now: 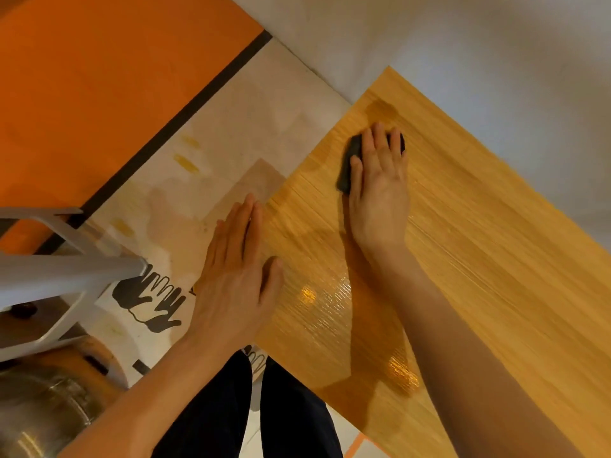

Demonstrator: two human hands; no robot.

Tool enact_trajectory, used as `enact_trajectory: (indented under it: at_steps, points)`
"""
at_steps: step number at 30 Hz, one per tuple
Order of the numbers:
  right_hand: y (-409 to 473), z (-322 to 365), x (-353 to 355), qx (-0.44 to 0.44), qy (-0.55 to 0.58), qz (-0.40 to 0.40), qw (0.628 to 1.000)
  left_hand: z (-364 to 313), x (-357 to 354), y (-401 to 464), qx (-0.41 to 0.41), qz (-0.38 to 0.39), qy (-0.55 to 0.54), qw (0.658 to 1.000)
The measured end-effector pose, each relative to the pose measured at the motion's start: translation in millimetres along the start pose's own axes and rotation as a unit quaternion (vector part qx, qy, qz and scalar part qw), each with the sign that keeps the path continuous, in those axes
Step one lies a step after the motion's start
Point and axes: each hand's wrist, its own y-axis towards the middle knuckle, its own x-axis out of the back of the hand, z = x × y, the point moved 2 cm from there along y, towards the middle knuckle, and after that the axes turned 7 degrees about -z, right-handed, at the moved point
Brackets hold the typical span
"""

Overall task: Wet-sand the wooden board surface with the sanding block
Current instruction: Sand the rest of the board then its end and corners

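A large wooden board (479, 246) with fine grain lies on the floor and runs from the upper middle to the lower right. Wet glossy patches shine on its near part. My right hand (378, 193) lies flat on a dark sanding block (348, 163) near the board's far left corner, with the fingers spread over the block. Most of the block is hidden under the palm. My left hand (236, 276) rests flat and open across the board's left edge, fingers on the floor sheet and thumb on the wood.
A pale floor sheet (211, 150) with black hand prints lies left of the board, bordered by an orange floor area (99, 94). A white stool frame (66, 269) and a metal bowl (36, 411) stand at the lower left. My dark trouser legs (251, 418) are below.
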Motion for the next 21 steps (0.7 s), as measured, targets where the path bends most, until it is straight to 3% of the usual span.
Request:
enact_trajectory:
  at_steps: [2, 6, 8, 12, 15, 19, 21]
  points:
    - [-24.2, 7.1, -1.1, -0.013, 0.012, -0.004, 1.000, -6.7, 1.9, 12.8, -0.017, -0.010, -0.004, 1.000]
    - [-101.0, 9.5, 7.3, 0.120, 0.002, 0.065, 0.991, -21.9, -5.0, 53.7, -0.029, -0.022, -0.037, 0.999]
    - [-83.7, -7.2, 12.1, 0.158, -0.021, 0.076, 0.984, -27.8, -10.1, 67.6, -0.026, -0.032, -0.043, 0.998]
    - [-13.0, -40.3, 19.8, 0.009, -0.030, 0.002, 0.999, -31.8, -18.8, 69.5, -0.012, -0.041, -0.038, 0.998]
    - [-25.9, -37.6, 15.8, -0.057, 0.003, -0.032, 0.998, -29.4, -22.5, 61.5, -0.036, -0.060, -0.017, 0.997]
    - [-103.9, -24.6, 19.5, 0.070, 0.002, 0.037, 0.997, -27.9, -24.3, 62.9, -0.038, -0.069, -0.021, 0.997]
    - [-99.6, -39.2, 24.4, 0.137, -0.002, 0.079, 0.987, -28.8, -24.6, 66.0, -0.031, -0.070, -0.018, 0.997]
